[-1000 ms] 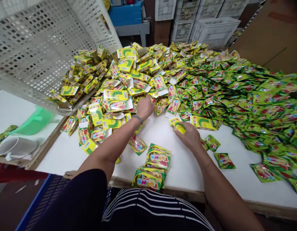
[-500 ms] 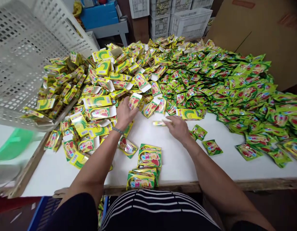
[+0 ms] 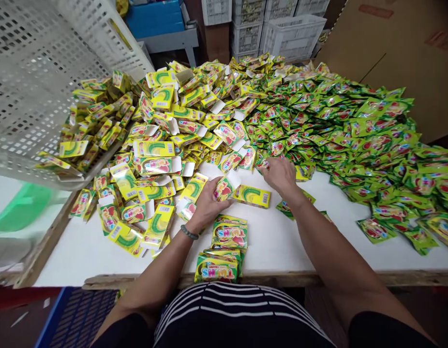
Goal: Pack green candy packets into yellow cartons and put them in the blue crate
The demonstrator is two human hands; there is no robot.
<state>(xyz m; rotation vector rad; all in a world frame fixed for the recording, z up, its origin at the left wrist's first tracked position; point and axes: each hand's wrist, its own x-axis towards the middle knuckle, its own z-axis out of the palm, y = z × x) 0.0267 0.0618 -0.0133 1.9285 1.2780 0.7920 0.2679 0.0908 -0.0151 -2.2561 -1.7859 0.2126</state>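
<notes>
My left hand (image 3: 209, 202) is closed around a small yellow-green carton (image 3: 224, 188) with its white end flap open. Fingers bent, my right hand (image 3: 281, 175) pinches a green sachet (image 3: 263, 163) at the near edge of the sachet pile (image 3: 318, 125). Between both hands a yellow carton (image 3: 253, 196) lies flat on the white tabletop (image 3: 271, 241). Close to my body sits a short row of cartons (image 3: 229, 234) marked TWINS. Left of my left hand spreads a heap of cartons (image 3: 155, 150), many with open white flaps.
A white perforated crate (image 3: 133, 53) is tipped on its side at the left, with cartons spilling out. Cardboard (image 3: 401, 58) stands at the back right. Stacked crates (image 3: 292, 36) are behind the table. A blue crate (image 3: 79, 319) is below the wooden front edge (image 3: 282, 279).
My left hand has moved right and nearer with a carton. My right hand has let go of the carton it held, now lying flat, and reached up to the sachets.
</notes>
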